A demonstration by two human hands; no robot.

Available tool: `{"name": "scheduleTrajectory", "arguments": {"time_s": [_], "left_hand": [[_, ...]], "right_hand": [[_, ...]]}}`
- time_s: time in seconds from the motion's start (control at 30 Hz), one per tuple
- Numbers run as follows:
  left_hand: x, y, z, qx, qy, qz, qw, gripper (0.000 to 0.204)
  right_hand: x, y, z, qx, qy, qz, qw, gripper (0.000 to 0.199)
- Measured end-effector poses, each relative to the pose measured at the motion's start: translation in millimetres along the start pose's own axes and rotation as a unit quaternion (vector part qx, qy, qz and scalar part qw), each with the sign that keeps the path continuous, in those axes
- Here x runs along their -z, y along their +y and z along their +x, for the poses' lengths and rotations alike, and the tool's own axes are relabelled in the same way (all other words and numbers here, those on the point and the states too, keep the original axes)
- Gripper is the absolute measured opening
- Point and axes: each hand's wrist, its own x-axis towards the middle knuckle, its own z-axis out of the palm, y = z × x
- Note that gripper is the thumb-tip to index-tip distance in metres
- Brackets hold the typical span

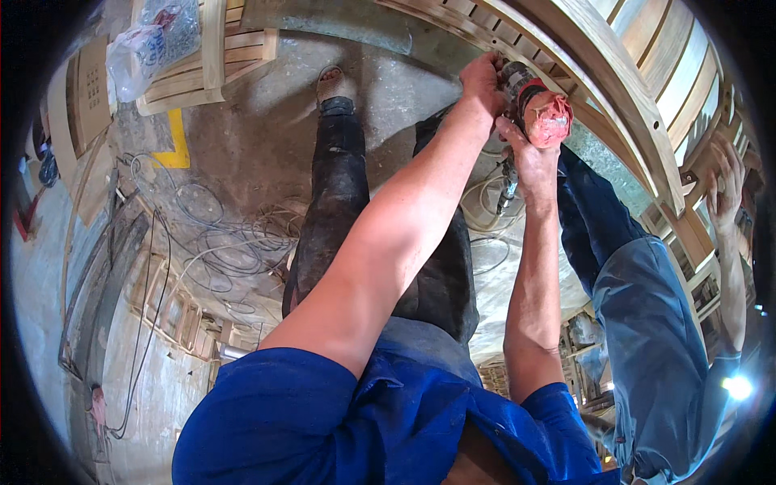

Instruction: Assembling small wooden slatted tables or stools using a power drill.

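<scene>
A power drill [529, 95], its rear end wrapped in red tape, is up against the slatted wooden piece [566, 40] at the upper right. My right hand [529, 158] is closed round the drill's grip from below, with the thumb toward the left. Beside the front of the drill, my left hand [482, 83] has its fingers curled at the edge of the wooden rail. Whatever those fingers pinch is hidden behind the hand and the drill. The drill's tip is hard to see against the wood.
A co-worker in blue-grey clothes [651, 307] stands close on my right, one hand [725, 182] raised at the slatted wood. Tangled cables [234, 242] lie on the floor. Another slatted wooden piece [212, 48] with a plastic bag [137, 58] is at the upper left.
</scene>
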Motion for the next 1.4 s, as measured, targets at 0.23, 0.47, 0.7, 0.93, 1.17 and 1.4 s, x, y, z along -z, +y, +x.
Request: {"name": "scheduleTrajectory", "arguments": {"time_s": [0.23, 0.47, 0.7, 0.93, 1.17, 1.4], "left_hand": [[0.8, 11.3, 28.0, -0.010, -0.006, 0.028, 1.000, 0.020], [34.9, 16.9, -23.5, -0.156, 0.176, 0.328, 0.915, 0.015], [86.9, 83.6, -69.2, -0.120, 0.027, 0.503, 0.855, 0.017], [23.1, 63.7, -67.2, -0.088, 0.038, 0.242, 0.965, 0.029], [22.5, 57.6, -66.3, -0.069, -0.007, 0.190, 0.979, 0.024], [13.7, 50.7, -64.8, -0.079, 0.002, 0.229, 0.970, 0.027]], "right_hand": [[-0.3, 1.4, 32.7, 0.019, -0.062, -0.020, 0.998, 0.021], [15.9, 7.3, 16.2, 0.002, -0.005, 0.082, 0.997, 0.024], [36.9, 19.2, -10.5, 0.009, -0.044, -0.051, 0.998, 0.038], [32.6, 16.9, -27.3, 0.013, -0.102, -0.148, 0.984, 0.052], [29.6, 13.7, -23.2, 0.021, -0.129, -0.098, 0.987, 0.053], [32.0, 22.1, -20.3, 0.014, -0.137, -0.054, 0.989, 0.043]]}}
